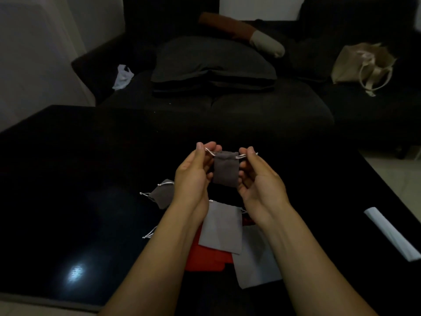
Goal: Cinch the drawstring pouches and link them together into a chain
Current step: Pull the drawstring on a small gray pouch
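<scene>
A small dark grey pouch (225, 168) hangs above the black table between my hands. My left hand (193, 176) pinches its white drawstring on the left side; my right hand (259, 179) pinches the string on the right. Below my wrists lie more pouches: a dark grey one (162, 195) at the left, a light grey one (222, 226), a larger light grey one (257, 258) and a red one (206, 258) partly covered by the others and by my left forearm.
The glossy black table (68, 190) reflects a ceiling light at the lower left. A white folded strip (391, 233) lies near its right edge. Behind the table stands a dark sofa (227, 106) with cushions, and a beige tote bag (362, 65) at the right.
</scene>
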Motion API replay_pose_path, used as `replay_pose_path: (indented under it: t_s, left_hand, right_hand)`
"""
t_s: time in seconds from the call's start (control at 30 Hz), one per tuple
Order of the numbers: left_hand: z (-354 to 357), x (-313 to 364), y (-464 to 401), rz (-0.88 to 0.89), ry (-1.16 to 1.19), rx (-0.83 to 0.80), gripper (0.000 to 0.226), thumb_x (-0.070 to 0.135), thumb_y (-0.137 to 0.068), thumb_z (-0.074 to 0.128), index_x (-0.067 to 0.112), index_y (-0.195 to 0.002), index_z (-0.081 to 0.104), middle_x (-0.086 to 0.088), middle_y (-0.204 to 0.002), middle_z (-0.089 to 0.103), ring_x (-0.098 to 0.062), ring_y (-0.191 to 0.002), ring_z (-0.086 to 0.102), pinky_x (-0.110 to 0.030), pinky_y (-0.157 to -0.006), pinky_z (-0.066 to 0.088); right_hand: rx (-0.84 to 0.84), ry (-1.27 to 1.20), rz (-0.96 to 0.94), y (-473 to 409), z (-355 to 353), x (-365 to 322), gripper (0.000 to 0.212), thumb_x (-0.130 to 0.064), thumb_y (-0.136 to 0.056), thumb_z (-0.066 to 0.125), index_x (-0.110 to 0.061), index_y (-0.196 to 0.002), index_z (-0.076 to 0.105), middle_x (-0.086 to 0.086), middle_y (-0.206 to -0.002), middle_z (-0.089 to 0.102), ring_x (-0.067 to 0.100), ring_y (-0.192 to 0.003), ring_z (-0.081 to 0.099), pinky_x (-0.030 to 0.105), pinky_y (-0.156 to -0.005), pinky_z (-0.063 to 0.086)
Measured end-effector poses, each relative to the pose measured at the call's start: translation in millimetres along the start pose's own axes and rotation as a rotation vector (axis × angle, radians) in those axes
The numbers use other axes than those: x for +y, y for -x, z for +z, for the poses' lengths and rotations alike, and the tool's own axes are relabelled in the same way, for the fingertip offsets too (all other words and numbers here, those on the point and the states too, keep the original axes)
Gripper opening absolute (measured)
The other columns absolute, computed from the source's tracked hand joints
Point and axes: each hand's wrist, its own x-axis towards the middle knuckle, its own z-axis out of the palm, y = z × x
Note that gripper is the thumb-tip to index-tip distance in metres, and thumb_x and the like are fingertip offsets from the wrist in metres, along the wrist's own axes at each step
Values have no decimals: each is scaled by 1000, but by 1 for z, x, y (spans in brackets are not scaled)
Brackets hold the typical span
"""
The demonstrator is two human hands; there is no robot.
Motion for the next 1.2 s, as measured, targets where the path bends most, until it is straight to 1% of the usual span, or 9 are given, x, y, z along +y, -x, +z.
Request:
replay_pose_path:
  t_s: [0.1, 0.27, 0.43, 0.53, 0.6, 0.77, 0.9, 1.07, 1.2]
  left_hand:
    - [-2, -1, -2, -37, 102, 59, 28, 34, -102, 45, 19, -95, 66, 3, -92, 75, -12, -90, 71, -28, -77, 56]
    - [-8, 7, -9, -81, 367, 187, 25, 32, -102, 46, 18, -91, 62, 5, -79, 75, -11, -92, 69, -36, -103, 46]
    - [-2, 3, -6, -53, 198, 29, 30, 37, -102, 45, 16, -86, 59, 0, -73, 71, -14, -82, 71, -34, -82, 58]
    - [1, 1, -7, -50, 309, 73, 36, 35, -103, 43, 15, -74, 52, 2, -52, 52, -11, -59, 62, -29, -67, 55]
    - [1, 3, -8, -27, 291, 55, 37, 35, -103, 43, 15, -73, 52, 4, -48, 43, -9, -52, 55, -29, -68, 52]
    - [-3, 2, -3, 42, -53, -56, 40, 45, -100, 44, 16, -83, 66, 0, -72, 66, -13, -75, 67, -31, -74, 57]
    - [4, -3, 8, -144, -151, -192, 62, 64, -85, 47, 11, -106, 71, -8, -97, 74, -19, -89, 71, -34, -80, 56]
    - [5, -16, 9, -37, -269, -156, 24, 22, -101, 49, 16, -102, 72, -9, -103, 74, -21, -97, 69, -33, -86, 55]
    - [-1, -11, 1, -90, -114, -100, 20, 21, -99, 53, 17, -101, 72, -8, -105, 75, -20, -103, 70, -33, -89, 55]
  right_hand:
    - [-41, -85, 53, 2, 1, -2, 18, -33, -93, 64, -18, -96, 75, -4, -74, 68, 7, -68, 62, 29, -78, 53]
    - [32, -178, 66, 0, 4, -2, 17, -29, -95, 61, -16, -91, 72, -4, -77, 60, 6, -68, 52, 19, -65, 42]
    - [-107, -153, 43, 3, 4, -5, 27, -37, -98, 55, -17, -84, 65, 3, -89, 75, 15, -81, 70, 33, -81, 52]
    - [-135, -101, 22, 3, 3, -8, 30, -35, -101, 50, -16, -80, 60, 0, -66, 59, 8, -53, 49, 22, -53, 39]
    - [-152, -12, -35, 2, 4, -6, 31, -35, -102, 48, -15, -81, 59, -2, -61, 50, 7, -50, 37, 20, -47, 29]
    - [-196, 42, -58, 1, 2, -7, 29, -37, -100, 50, -14, -89, 64, -2, -61, 49, 7, -53, 47, 20, -51, 41]
    - [-148, -203, -11, -2, -1, -7, 28, -35, -100, 51, -11, -90, 61, -1, -61, 47, 8, -54, 45, 20, -53, 42]
    - [-105, -141, -23, -4, -8, -9, 27, -33, -100, 53, -9, -95, 65, 0, -64, 54, 8, -56, 52, 20, -54, 48]
    - [-207, -94, 0, -1, -8, -11, 15, -10, -96, 57, -5, -105, 69, 4, -80, 70, 9, -74, 68, 18, -69, 56]
